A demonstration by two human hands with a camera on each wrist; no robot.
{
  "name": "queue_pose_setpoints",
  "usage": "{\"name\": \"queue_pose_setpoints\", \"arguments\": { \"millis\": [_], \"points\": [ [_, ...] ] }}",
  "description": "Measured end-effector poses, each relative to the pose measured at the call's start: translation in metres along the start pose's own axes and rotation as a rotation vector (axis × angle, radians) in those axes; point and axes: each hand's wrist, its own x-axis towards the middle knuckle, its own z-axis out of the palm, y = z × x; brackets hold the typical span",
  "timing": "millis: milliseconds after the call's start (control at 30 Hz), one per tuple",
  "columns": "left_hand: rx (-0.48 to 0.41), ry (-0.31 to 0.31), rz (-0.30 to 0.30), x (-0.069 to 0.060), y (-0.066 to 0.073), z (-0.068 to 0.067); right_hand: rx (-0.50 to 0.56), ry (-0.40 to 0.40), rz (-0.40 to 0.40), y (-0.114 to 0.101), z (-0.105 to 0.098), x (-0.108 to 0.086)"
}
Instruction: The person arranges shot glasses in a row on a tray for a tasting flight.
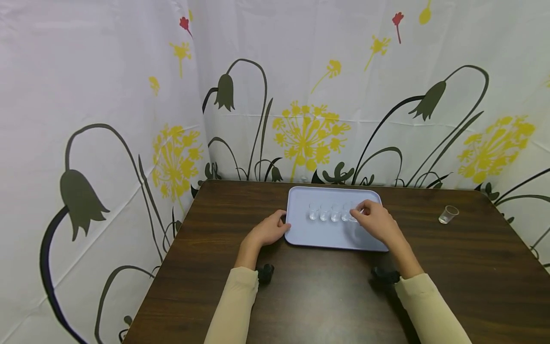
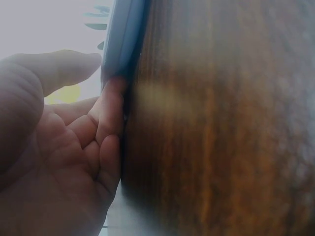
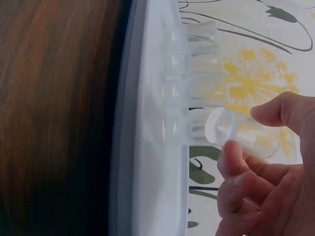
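Note:
A pale lavender tray (image 1: 331,239) lies on the table near its back edge. Several small clear cups (image 1: 324,213) stand on it in a row, close together. My left hand (image 1: 267,230) holds the tray's left edge, thumb on the upper side and fingers low against the rim, as the left wrist view shows. Over the right end of the row is my right hand (image 1: 378,222), which pinches another clear cup (image 3: 261,140) between thumb and fingers. That cup's base is level with the rim of the end cup (image 3: 197,129); whether they touch I cannot tell.
One more clear cup (image 1: 449,214) stands by itself on the dark wooden table (image 1: 309,296), to the right of the tray. Behind the table hangs a white curtain (image 1: 275,43) with flower prints. Dark wrist cameras (image 1: 265,274) sit beneath both forearms.

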Motion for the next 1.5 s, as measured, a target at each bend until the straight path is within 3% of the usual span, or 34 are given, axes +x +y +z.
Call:
{"name": "queue_pose_setpoints", "arguments": {
  "millis": [233,767,1167,1267,1500],
  "points": [
    [-0.001,-0.001,0.004,0.002,-0.002,0.001,0.042,-0.016,-0.035,-0.002,0.004,0.001],
    [0.006,0.004,-0.005,0.002,-0.001,0.000,-0.077,0.008,0.043,0.004,-0.004,0.001],
    [0.002,-0.003,0.004,0.003,-0.003,0.000,-0.073,0.014,0.040,0.012,0.001,0.004],
    [0.006,-0.002,0.029,0.006,-0.007,0.001,-0.068,0.016,0.044,0.014,0.002,0.005],
    [0.004,-0.003,0.012,0.004,-0.004,0.001,-0.045,-0.034,0.036,0.018,0.005,0.007]
  ]
}}
